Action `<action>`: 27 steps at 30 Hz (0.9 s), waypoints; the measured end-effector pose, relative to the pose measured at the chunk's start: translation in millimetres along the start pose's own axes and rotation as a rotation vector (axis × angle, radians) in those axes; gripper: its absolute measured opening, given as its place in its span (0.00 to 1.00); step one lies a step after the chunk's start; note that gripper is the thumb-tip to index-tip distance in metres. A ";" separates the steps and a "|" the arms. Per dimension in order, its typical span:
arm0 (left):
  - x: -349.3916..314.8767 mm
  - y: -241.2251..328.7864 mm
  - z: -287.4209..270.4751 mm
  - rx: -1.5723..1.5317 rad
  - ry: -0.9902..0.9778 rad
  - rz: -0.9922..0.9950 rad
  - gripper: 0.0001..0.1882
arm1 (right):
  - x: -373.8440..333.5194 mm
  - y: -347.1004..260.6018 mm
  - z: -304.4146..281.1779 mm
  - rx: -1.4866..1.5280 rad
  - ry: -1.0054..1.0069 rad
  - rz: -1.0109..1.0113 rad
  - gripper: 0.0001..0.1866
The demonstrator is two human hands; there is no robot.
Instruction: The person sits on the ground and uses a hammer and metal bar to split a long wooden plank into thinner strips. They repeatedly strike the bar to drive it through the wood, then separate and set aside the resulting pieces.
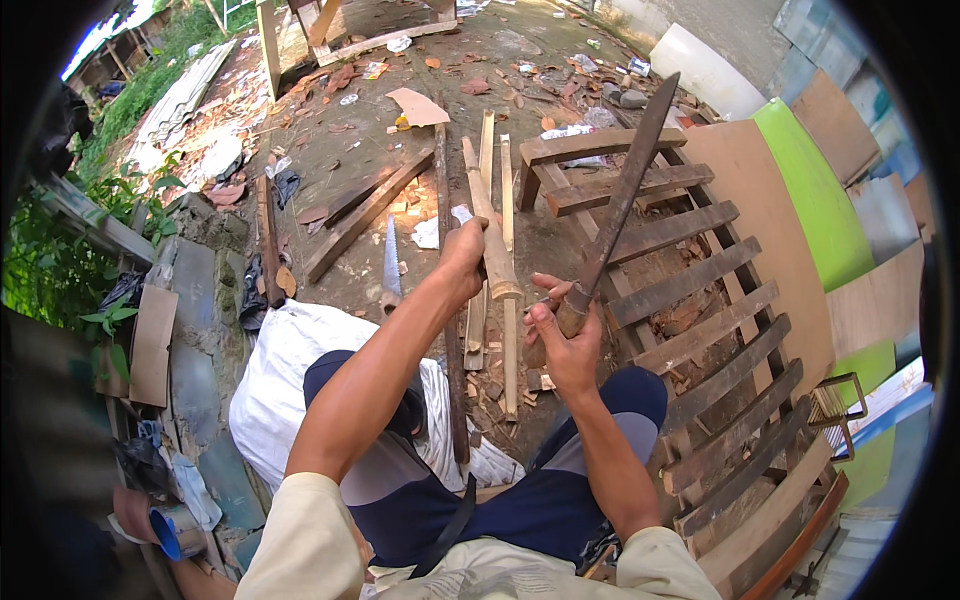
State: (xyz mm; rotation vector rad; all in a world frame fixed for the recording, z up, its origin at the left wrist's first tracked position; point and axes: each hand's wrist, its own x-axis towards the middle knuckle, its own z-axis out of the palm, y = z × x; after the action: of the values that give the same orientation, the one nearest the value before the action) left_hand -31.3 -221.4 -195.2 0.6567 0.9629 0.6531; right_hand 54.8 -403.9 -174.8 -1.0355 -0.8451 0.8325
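Note:
My left hand (464,260) is wrapped round a split bamboo piece (499,268), whose cut end points toward me. In my right hand (572,350) is a machete (630,190), gripped low on its wooden handle. Its long dark blade tilts up and away to the right, apart from the bamboo. More bamboo strips (510,350) lie on the ground beneath my hands. A handsaw (391,255) with a pale blade rests left of my left forearm.
A slatted wooden frame (690,325) lies close on my right. White sacking (300,370) spreads beside my left leg. Wooden beams (370,215) and a long dark pole (451,340) lie ahead. Past the frame lean boards and a green panel (815,195); a block wall (195,330) runs along the left.

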 end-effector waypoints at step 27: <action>-95.7 -12.6 -24.4 0.734 0.036 0.637 0.20 | -13.1 10.1 -2.1 0.090 -0.030 -0.026 0.18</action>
State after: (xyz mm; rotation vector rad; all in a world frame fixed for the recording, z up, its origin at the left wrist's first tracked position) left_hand -90.3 -295.8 -165.4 1.6481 1.0264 0.8661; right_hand 49.3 -413.3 -187.3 -0.9335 -0.8373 0.8585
